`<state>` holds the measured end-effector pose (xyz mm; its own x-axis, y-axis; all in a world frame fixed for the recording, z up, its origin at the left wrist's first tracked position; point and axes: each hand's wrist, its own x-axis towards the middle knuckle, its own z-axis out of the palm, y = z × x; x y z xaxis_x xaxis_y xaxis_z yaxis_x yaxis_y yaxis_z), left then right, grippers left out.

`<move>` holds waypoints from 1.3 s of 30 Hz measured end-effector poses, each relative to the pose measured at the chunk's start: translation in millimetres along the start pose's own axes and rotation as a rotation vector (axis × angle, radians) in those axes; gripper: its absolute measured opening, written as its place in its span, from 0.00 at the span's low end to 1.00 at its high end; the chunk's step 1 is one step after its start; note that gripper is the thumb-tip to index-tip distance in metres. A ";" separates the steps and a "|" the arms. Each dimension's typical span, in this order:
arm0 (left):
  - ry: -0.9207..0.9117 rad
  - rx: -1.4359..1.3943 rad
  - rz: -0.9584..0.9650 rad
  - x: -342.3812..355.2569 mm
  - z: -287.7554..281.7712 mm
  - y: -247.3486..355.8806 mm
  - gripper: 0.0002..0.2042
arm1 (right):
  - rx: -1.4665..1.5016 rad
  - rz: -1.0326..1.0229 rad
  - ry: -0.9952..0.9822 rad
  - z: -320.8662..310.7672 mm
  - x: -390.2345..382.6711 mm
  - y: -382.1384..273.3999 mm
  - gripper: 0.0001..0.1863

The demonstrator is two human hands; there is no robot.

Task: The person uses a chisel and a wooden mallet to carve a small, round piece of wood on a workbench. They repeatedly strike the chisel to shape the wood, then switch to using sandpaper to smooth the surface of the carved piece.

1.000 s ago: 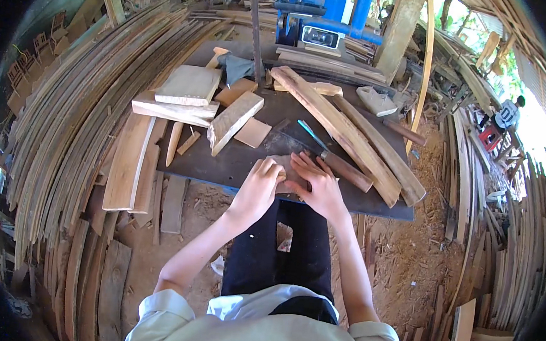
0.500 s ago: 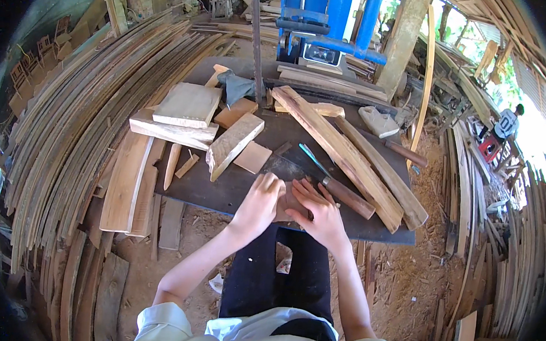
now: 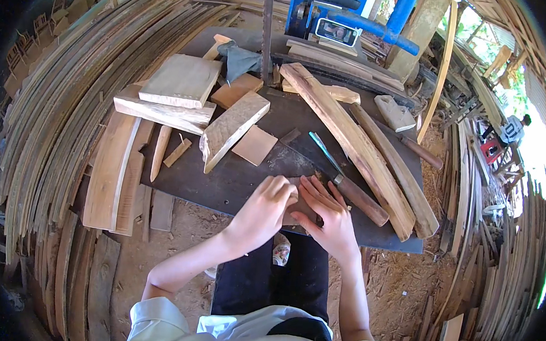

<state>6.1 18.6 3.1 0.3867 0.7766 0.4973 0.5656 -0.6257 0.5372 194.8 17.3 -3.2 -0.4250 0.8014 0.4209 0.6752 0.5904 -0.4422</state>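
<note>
My left hand (image 3: 263, 206) is closed at the table's near edge, its fingers curled down; whatever they grip is hidden. Beside it my right hand (image 3: 328, 217) lies with fingers stretched out over a small flat brown piece (image 3: 297, 204), mostly covered by both hands. Just right of my right hand rests a tool with a round wooden handle (image 3: 364, 201), its dark blade pointing away to the left. A thin teal stick (image 3: 323, 147) lies beyond it. Farther left is a square of thin wood (image 3: 255, 145), next to a thick wood block (image 3: 234, 130).
The dark table (image 3: 221, 189) carries two long timbers (image 3: 350, 154), stacked boards (image 3: 181, 80) and a grey cloth (image 3: 238, 61). A thin upright metal strip (image 3: 267, 34) rises at the back before a blue machine (image 3: 384, 29) holding a phone (image 3: 338, 32). Far right, a person (image 3: 512, 129) sits.
The view has tilted down and shifted slightly, so the table contents sit a little differently in the picture. Both hands stay together at the near edge, with the left fingers slightly moved.
</note>
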 end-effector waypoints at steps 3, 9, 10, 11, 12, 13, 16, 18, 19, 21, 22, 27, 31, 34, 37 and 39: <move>-0.016 0.029 -0.044 7.9 -2.7 -4.9 0.06 | -0.014 0.015 -0.009 -1.6 -0.2 -1.0 0.26; -0.009 -0.003 0.052 0.4 2.2 3.2 0.05 | -0.006 0.012 -0.021 -1.0 0.7 0.8 0.27; -0.041 0.025 -0.009 3.7 -2.2 0.5 0.05 | -0.010 0.012 -0.019 -1.2 1.2 0.4 0.27; -0.026 0.051 -0.060 7.7 -2.2 -4.9 0.05 | -0.010 0.016 -0.018 -1.0 1.2 0.1 0.27; -0.010 0.028 -0.060 10.9 -2.9 -7.3 0.05 | -0.009 0.021 -0.017 -0.9 1.1 -0.2 0.27; 0.007 0.007 -0.057 12.7 -3.6 -8.0 0.04 | -0.009 0.024 -0.013 -1.0 1.4 -0.3 0.26; 0.020 0.052 0.043 2.7 4.2 5.9 0.04 | 0.008 0.010 -0.018 0.4 0.3 2.4 0.26; -0.031 0.071 0.008 5.7 -0.7 3.2 0.04 | 0.004 0.007 -0.004 0.1 0.5 2.9 0.26; -0.055 0.082 -0.011 7.5 -4.9 -0.6 0.04 | 0.002 0.004 0.001 0.5 0.7 2.2 0.26; 0.014 0.044 -0.100 16.9 -8.3 -15.6 0.04 | 0.003 0.010 -0.004 0.3 0.8 1.3 0.27; -0.005 0.064 -0.086 16.6 -8.0 -12.5 0.04 | 0.002 0.014 -0.002 -0.1 1.0 1.7 0.27; -0.053 0.085 -0.003 4.4 -4.8 11.2 0.04 | 0.012 0.010 -0.007 1.2 -1.1 4.0 0.27; -0.028 0.062 -0.091 14.3 -8.7 -4.6 0.03 | -0.004 0.011 0.002 -0.1 0.5 3.0 0.27; -0.081 0.077 -0.032 6.7 -4.6 7.3 0.02 | 0.009 0.007 0.001 1.1 -0.6 3.5 0.27; -0.082 0.053 -0.050 7.4 -6.2 4.2 0.01 | 0.004 0.007 0.002 1.2 -0.1 2.4 0.27; -0.001 0.078 -0.124 16.4 -9.7 -6.6 0.01 | 0.009 0.022 0.004 -0.2 0.0 1.4 0.27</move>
<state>1.7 34.8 14.3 0.3105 0.8479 0.4298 0.6642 -0.5170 0.5400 195.8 18.1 -3.7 -0.4076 0.8138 0.4142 0.6789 0.5734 -0.4585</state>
